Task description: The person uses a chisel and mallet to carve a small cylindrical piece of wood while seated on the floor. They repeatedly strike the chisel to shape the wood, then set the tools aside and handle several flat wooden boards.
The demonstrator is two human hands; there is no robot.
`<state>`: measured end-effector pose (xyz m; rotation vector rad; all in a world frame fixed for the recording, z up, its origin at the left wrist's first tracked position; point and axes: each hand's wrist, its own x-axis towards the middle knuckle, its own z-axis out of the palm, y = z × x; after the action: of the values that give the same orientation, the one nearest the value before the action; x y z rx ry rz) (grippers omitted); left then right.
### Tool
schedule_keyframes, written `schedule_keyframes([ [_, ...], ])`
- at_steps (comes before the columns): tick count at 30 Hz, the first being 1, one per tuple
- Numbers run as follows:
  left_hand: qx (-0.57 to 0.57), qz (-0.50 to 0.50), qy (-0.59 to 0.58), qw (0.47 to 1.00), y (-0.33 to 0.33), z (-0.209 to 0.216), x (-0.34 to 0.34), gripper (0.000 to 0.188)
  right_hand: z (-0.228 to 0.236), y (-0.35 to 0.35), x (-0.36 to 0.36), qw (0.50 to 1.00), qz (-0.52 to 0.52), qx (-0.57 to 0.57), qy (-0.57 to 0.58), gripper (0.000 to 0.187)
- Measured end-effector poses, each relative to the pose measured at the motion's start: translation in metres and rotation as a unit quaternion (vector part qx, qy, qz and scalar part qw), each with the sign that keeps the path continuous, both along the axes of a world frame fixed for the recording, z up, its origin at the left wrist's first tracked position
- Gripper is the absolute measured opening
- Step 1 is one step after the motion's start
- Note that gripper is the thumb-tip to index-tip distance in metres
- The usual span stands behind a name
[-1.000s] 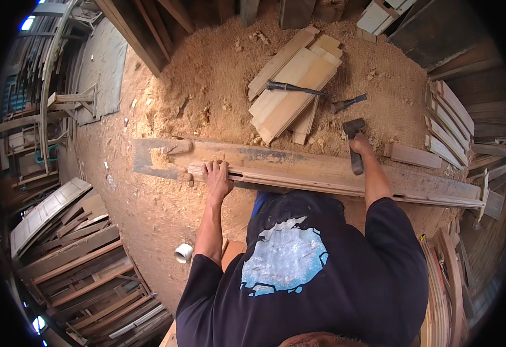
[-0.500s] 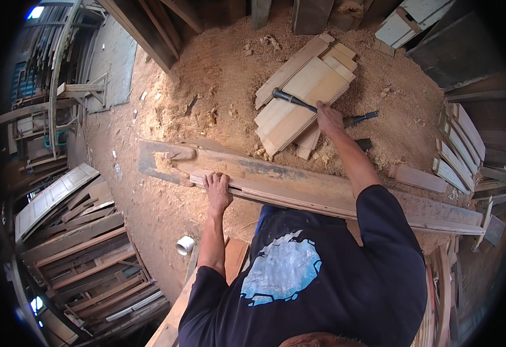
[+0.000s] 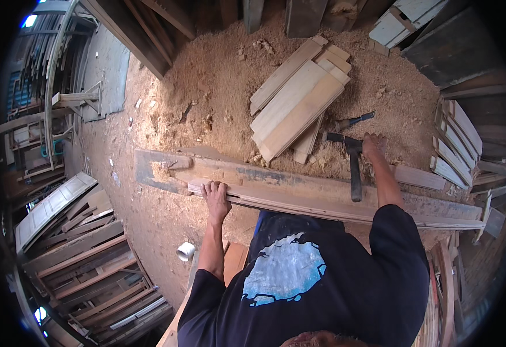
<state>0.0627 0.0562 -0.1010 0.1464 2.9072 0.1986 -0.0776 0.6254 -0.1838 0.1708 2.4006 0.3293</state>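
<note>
My left hand [image 3: 216, 197] is closed over the near end of a long grooved wooden strip [image 3: 287, 203], fingers curled across its top. The strip lies along a wide, worn plank [image 3: 247, 173]. My right hand [image 3: 374, 147] is closed at the right end of a dark hammer [image 3: 355, 173], whose handle points back toward me over the plank. I cannot tell whether the crosspiece [image 3: 337, 137] is its head or a separate tool. Beyond it, a chisel [image 3: 354, 120] rests on the sawdust, beside a stack of pale boards [image 3: 299, 101].
Sawdust and shavings [image 3: 218, 81] cover the ground. Leaning boards [image 3: 458, 139] stand at the right, and a wooden post [image 3: 131, 34] at the upper left. Timber racks [image 3: 97, 272] fill the left side. A white pipe piece [image 3: 186, 251] lies near my left forearm.
My right hand has moved from the board stack, where it held a dark-handled tool, back toward me and to the right. The hammer's handle now shows over the plank. My left hand keeps its hold.
</note>
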Motion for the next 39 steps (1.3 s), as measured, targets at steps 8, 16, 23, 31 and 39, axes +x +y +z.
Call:
schedule_keyframes([
  [8,-0.016,0.005,0.013,1.000,-0.002,-0.004,0.002,0.030,-0.122,-0.125,-0.056,0.640,-0.517,-0.568,0.002,0.072],
  [16,-0.026,0.007,0.009,1.000,-0.002,-0.004,0.004,0.029,-0.112,-0.170,-0.085,0.509,-0.664,-0.538,0.101,0.087],
  [23,-0.009,-0.012,0.039,0.999,-0.008,-0.006,0.003,0.034,-0.041,-0.164,-0.087,0.500,-0.591,-0.598,0.208,0.063],
  [31,0.148,0.000,-0.314,0.938,-0.025,0.047,-0.057,0.088,0.140,-0.166,-0.040,0.488,-0.307,-0.724,0.379,0.041],
  [39,0.525,-0.039,0.197,0.827,0.037,0.131,-0.132,0.104,0.314,-0.259,0.040,0.454,-0.088,-0.784,0.415,0.043],
])
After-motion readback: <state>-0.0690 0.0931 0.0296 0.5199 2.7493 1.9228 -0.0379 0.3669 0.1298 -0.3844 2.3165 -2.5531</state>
